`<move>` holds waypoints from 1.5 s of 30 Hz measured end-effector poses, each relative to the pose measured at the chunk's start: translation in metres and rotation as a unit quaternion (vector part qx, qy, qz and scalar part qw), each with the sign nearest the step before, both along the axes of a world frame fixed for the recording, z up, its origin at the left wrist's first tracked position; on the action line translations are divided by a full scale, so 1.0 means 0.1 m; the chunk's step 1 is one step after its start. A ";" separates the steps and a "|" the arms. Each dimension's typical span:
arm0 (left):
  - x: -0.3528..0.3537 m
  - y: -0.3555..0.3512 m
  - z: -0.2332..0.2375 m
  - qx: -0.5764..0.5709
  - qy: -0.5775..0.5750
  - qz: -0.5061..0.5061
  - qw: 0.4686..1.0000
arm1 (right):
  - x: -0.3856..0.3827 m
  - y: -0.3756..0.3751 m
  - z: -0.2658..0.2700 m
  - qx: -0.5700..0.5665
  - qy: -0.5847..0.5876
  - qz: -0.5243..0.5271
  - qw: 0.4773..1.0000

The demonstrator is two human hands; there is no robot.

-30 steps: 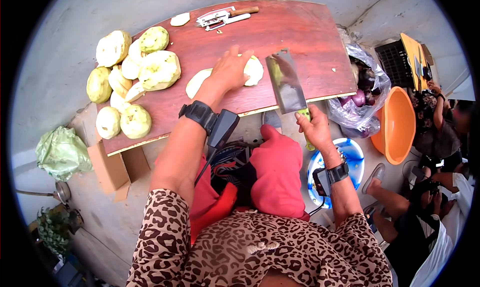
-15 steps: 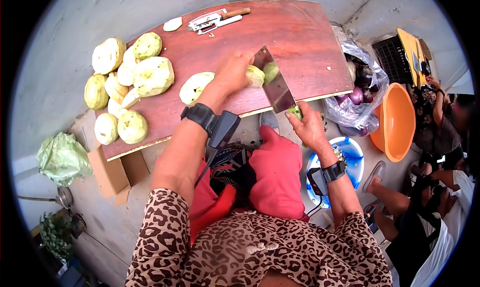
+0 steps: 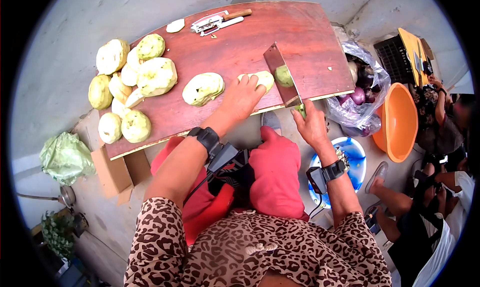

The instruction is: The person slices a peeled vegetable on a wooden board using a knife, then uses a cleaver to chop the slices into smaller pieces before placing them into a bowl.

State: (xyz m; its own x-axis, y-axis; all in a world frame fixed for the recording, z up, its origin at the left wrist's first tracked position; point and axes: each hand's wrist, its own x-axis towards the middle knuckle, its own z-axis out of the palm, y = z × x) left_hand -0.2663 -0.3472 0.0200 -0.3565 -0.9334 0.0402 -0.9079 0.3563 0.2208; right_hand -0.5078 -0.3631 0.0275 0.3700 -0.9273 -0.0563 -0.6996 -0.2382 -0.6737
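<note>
My left hand [image 3: 242, 99] has its fingers bent over a pale, peeled eggplant piece [image 3: 266, 79] near the table's front edge. In my right hand [image 3: 312, 122] is the green handle of a cleaver [image 3: 274, 58]. Its broad blade stands on edge just right of that piece, apart from it, and mirrors it. Left of my left hand lies another peeled eggplant [image 3: 203, 88] with dark spots on its cut face. A group of peeled eggplants [image 3: 156, 76] is gathered at the table's left end.
On the reddish table [image 3: 220, 52] lie a peeler [image 3: 222, 25], a knife with a wooden handle [image 3: 237, 14] and a pale slice [image 3: 175, 25]. Right of it are a bag of purple eggplants [image 3: 358, 95], an orange basin [image 3: 396, 122] and a blue-white basin [image 3: 356, 162]. People sit at right.
My left hand has drawn back towards me, uncovering more of the eggplant piece. The cleaver has shifted slightly right, away from the piece.
</note>
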 end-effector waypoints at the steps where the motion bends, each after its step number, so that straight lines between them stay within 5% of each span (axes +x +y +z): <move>1: -0.01 0.02 0.00 0.023 -0.001 0.009 1.000 | -0.01 0.00 -0.01 0.000 0.003 0.000 1.000; 16: -0.04 0.07 -0.13 0.015 0.128 0.208 0.970 | 0.09 0.11 0.02 -0.070 0.073 0.054 0.993; 45: 0.05 0.01 -0.15 0.053 0.124 0.142 0.981 | 0.19 0.12 0.02 -0.012 0.091 0.084 0.992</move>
